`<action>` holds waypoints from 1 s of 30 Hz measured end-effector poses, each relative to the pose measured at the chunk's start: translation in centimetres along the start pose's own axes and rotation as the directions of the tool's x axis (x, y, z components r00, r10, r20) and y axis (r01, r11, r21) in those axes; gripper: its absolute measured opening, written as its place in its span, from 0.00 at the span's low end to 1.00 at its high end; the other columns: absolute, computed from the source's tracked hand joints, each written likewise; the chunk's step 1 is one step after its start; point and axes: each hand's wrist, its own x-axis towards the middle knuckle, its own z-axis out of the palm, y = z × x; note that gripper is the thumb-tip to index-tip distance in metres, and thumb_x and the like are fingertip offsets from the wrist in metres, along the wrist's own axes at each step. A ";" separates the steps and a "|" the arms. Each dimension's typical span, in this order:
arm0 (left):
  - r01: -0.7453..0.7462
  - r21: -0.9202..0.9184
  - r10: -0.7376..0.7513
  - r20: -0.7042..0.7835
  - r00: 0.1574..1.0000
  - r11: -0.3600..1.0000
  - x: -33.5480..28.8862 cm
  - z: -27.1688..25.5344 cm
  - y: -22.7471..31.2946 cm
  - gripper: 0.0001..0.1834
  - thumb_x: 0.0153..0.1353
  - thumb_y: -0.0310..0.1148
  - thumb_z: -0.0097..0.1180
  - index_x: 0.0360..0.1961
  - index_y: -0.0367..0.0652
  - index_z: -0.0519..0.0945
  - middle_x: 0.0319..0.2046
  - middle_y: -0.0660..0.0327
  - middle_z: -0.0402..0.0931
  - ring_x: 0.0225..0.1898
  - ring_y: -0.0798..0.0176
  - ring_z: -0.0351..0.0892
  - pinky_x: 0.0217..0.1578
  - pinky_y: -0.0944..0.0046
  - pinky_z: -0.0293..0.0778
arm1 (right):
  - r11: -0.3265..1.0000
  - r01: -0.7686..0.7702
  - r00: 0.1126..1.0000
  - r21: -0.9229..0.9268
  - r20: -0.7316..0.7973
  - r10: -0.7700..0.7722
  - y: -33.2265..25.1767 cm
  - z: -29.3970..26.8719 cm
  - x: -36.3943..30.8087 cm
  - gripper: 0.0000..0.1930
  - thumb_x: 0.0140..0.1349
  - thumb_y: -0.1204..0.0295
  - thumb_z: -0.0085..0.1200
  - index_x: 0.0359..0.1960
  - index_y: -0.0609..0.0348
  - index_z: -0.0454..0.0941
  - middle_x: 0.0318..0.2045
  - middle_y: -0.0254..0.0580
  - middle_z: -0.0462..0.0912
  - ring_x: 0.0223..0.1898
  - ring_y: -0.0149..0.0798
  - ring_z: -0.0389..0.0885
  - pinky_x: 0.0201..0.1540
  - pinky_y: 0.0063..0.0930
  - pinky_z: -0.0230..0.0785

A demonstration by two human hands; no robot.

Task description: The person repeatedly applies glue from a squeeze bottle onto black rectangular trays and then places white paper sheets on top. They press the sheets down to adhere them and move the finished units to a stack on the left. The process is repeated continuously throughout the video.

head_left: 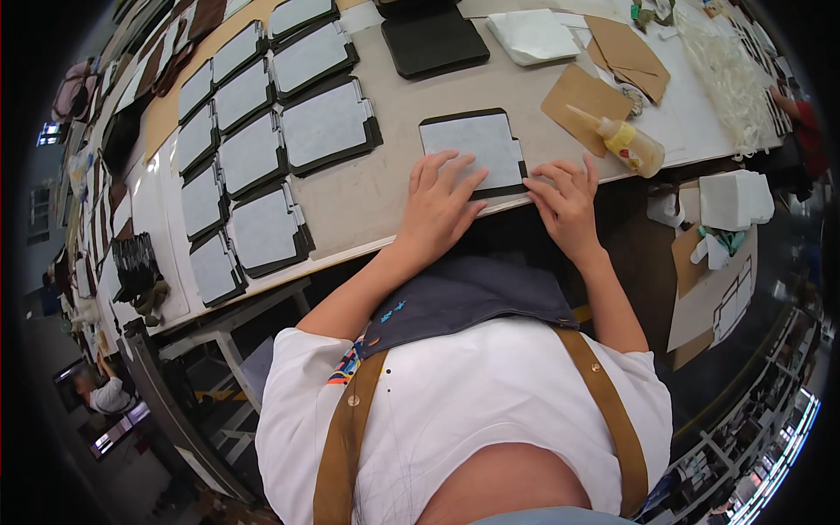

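A flat panel, pale grey with a black border [477, 140], lies near the table's front edge before me. My left hand [437, 208] rests over its lower left part, fingers spread and bent, the thumb along the near edge. At the panel's lower right corner, the fingertips and thumb of my right hand [564, 203] close on the black border. Part of the near left edge is hidden under my left hand. Rows of similar grey-and-black panels [328, 136] are laid out to the left.
A black stack [433, 44] sits at the far side. White folded sheets [534, 37] lie to its right. A glue bottle [634, 149] with a long nozzle lies on brown card [582, 101] at right. White stringy material [722, 74] is beyond. A white block [735, 199] stands below the table's right end.
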 end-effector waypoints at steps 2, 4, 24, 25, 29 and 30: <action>0.006 -0.014 -0.006 -0.017 1.000 1.000 0.1 -0.2 0.1 0.25 0.57 0.32 0.67 0.58 0.49 0.80 0.62 0.58 0.72 0.66 0.48 0.65 0.65 0.45 0.59 | 0.999 0.044 0.999 -0.028 0.014 -0.043 0.3 0.1 0.0 0.12 0.53 0.76 0.67 0.40 0.52 0.85 0.44 0.29 0.82 0.54 0.37 0.77 0.75 0.54 0.46; 0.017 -0.025 -0.018 -0.045 0.999 1.000 -0.1 -0.4 0.0 0.24 0.57 0.30 0.67 0.56 0.50 0.81 0.60 0.59 0.73 0.65 0.49 0.65 0.64 0.46 0.59 | 0.994 0.098 0.995 -0.055 0.032 -0.097 0.7 0.1 0.2 0.12 0.53 0.77 0.66 0.40 0.52 0.85 0.43 0.28 0.82 0.53 0.36 0.77 0.75 0.53 0.46; 0.671 -0.737 -0.204 0.646 0.736 0.084 -2.5 -3.3 0.3 0.25 0.79 0.45 0.43 0.61 0.36 0.77 0.47 0.50 0.84 0.44 0.63 0.85 0.47 0.67 0.79 | 0.956 0.254 0.967 -0.144 0.005 -0.256 0.0 -2.4 4.3 0.12 0.49 0.76 0.66 0.36 0.51 0.81 0.37 0.27 0.81 0.49 0.34 0.80 0.73 0.51 0.47; 0.697 -0.716 -0.080 0.694 0.716 0.029 -2.3 -3.2 -0.2 0.39 0.78 0.60 0.32 0.68 0.34 0.69 0.54 0.48 0.81 0.50 0.59 0.84 0.52 0.64 0.79 | 0.957 0.253 0.964 -0.140 -0.047 -0.262 -0.4 -2.7 4.6 0.13 0.48 0.77 0.66 0.36 0.51 0.81 0.37 0.27 0.82 0.48 0.34 0.80 0.72 0.51 0.48; 0.627 -0.648 -0.143 0.736 0.662 -0.433 -0.5 -3.5 -2.0 0.51 0.70 0.72 0.29 0.71 0.33 0.62 0.61 0.50 0.76 0.55 0.57 0.82 0.60 0.61 0.77 | 0.960 0.267 0.955 -0.090 -0.106 -0.276 -1.6 -3.9 4.1 0.13 0.48 0.78 0.67 0.36 0.50 0.82 0.37 0.26 0.83 0.44 0.34 0.82 0.70 0.49 0.50; 0.610 -0.668 -0.186 0.725 0.664 -0.426 0.0 -3.4 -2.7 0.50 0.71 0.72 0.30 0.71 0.33 0.62 0.61 0.51 0.76 0.55 0.58 0.83 0.60 0.61 0.77 | 0.959 0.270 0.955 -0.083 -0.108 -0.278 -1.8 -4.0 3.5 0.13 0.48 0.78 0.67 0.36 0.49 0.82 0.37 0.26 0.83 0.44 0.34 0.82 0.70 0.49 0.50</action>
